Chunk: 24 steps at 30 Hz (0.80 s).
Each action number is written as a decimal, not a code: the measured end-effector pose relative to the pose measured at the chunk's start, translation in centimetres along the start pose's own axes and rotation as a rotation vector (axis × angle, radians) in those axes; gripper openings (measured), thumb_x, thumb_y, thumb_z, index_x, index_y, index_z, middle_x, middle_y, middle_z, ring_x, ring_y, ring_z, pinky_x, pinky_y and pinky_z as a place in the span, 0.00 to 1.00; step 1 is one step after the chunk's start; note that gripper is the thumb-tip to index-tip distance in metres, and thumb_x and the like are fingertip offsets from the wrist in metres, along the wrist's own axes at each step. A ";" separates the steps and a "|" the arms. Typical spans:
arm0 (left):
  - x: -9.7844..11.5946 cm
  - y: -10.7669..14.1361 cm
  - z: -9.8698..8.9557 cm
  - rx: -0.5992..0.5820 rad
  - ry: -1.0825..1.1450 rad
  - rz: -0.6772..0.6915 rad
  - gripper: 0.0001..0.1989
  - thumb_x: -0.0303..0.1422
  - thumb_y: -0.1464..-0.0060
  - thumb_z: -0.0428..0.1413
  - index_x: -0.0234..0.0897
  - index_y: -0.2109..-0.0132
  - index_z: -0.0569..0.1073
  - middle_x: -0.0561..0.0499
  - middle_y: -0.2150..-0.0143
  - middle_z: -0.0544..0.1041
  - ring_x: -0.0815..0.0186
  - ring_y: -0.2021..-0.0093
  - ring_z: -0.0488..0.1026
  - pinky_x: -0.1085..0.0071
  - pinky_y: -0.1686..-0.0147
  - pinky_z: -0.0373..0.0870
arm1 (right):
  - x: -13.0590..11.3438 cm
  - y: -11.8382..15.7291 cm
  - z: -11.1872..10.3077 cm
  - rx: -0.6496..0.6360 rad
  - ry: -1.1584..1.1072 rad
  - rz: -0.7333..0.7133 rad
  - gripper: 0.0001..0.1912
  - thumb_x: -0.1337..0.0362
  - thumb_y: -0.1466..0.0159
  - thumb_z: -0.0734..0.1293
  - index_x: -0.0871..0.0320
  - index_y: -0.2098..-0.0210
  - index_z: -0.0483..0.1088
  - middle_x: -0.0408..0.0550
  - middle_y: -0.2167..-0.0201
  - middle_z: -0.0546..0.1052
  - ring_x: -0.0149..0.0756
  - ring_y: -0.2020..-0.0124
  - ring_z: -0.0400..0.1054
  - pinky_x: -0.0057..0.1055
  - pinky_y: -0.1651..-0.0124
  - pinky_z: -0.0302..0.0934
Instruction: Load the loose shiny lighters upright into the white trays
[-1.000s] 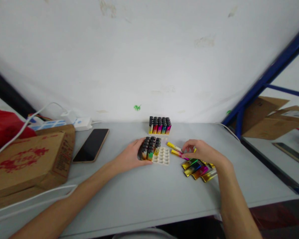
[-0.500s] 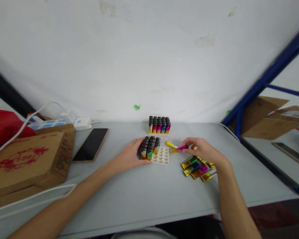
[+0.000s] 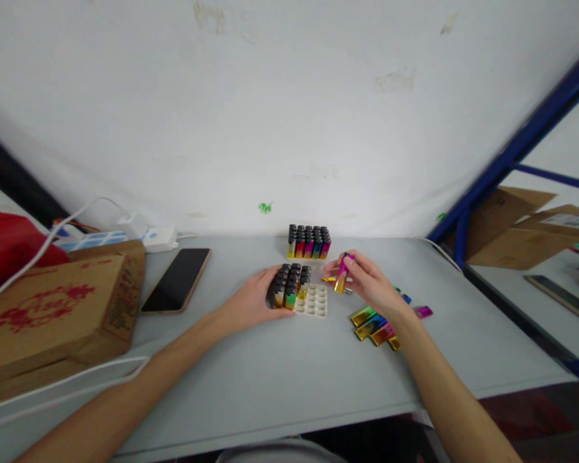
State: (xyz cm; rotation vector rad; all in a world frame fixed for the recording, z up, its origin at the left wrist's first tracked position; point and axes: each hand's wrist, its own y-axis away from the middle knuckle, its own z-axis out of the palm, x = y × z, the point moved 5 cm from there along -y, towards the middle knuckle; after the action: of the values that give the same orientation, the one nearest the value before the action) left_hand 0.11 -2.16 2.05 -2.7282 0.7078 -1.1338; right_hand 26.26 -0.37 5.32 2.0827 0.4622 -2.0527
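My left hand (image 3: 255, 299) wraps round the left side of a block of black-topped lighters (image 3: 289, 286), which stand upright in a white tray with round pockets (image 3: 317, 301). Several pockets on the tray's right side show bare. Between the fingers of my right hand (image 3: 364, 280) is a pink and gold lighter (image 3: 341, 275), nearly upright, just right of the tray. Another gold piece lies partly hidden behind it. Several shiny coloured lighters (image 3: 374, 326) lie in a loose pile below my right wrist, which hides some of them.
A full block of upright lighters (image 3: 309, 242) stands near the wall. On the left are a black phone (image 3: 177, 281), a cardboard box (image 3: 58, 315), a white power strip (image 3: 159, 239) and cables. A blue metal frame (image 3: 511, 154) and open cartons (image 3: 506, 238) are on the right.
My right hand has moved slightly left toward the tray and turned the pink and gold lighter from lying nearly flat to nearly upright. My left hand has stayed in place.
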 end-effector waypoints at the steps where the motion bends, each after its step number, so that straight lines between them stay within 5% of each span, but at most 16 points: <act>1: 0.0 0.0 0.0 0.000 0.002 0.001 0.47 0.50 0.55 0.74 0.40 0.32 0.69 0.40 0.35 0.77 0.44 0.37 0.76 0.50 0.32 0.71 | 0.3 -0.1 0.7 -0.021 -0.031 0.020 0.26 0.35 0.34 0.70 0.51 0.57 0.67 0.50 0.60 0.82 0.43 0.58 0.79 0.40 0.56 0.74; 6: 0.2 0.0 0.0 0.001 -0.003 0.021 0.47 0.49 0.54 0.74 0.38 0.32 0.68 0.40 0.34 0.77 0.45 0.36 0.76 0.51 0.32 0.70 | 1.3 -0.3 2.9 -0.091 -0.026 0.007 0.27 0.35 0.34 0.69 0.50 0.54 0.66 0.41 0.69 0.75 0.37 0.67 0.75 0.37 0.58 0.71; 11: 0.3 0.0 -0.1 0.002 -0.006 0.024 0.46 0.49 0.53 0.74 0.38 0.32 0.69 0.40 0.35 0.77 0.44 0.37 0.77 0.51 0.32 0.71 | 2.0 -0.7 3.4 -0.041 0.103 0.000 0.29 0.31 0.34 0.66 0.51 0.66 0.61 0.34 0.78 0.58 0.29 0.80 0.51 0.28 0.77 0.53; 19: -0.1 0.0 0.1 0.000 0.005 0.006 0.47 0.49 0.55 0.75 0.40 0.32 0.68 0.40 0.35 0.77 0.44 0.36 0.76 0.50 0.32 0.70 | 1.1 0.1 3.3 0.154 0.635 -0.194 0.29 0.43 0.31 0.63 0.54 0.79 0.53 0.38 0.81 0.53 0.29 0.76 0.49 0.30 0.72 0.44; 24: 0.0 0.0 0.0 -0.002 -0.001 0.001 0.47 0.49 0.55 0.74 0.39 0.32 0.68 0.40 0.34 0.77 0.44 0.35 0.75 0.50 0.31 0.70 | 0.7 0.3 3.7 0.174 0.708 -0.191 0.23 0.51 0.35 0.61 0.54 0.81 0.54 0.38 0.82 0.53 0.28 0.77 0.48 0.30 0.72 0.43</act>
State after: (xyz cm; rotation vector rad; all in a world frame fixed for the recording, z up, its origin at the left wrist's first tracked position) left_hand 0.13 -2.19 2.07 -2.7297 0.7095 -1.1315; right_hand 22.86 -1.81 4.51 2.9533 0.6098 -1.4099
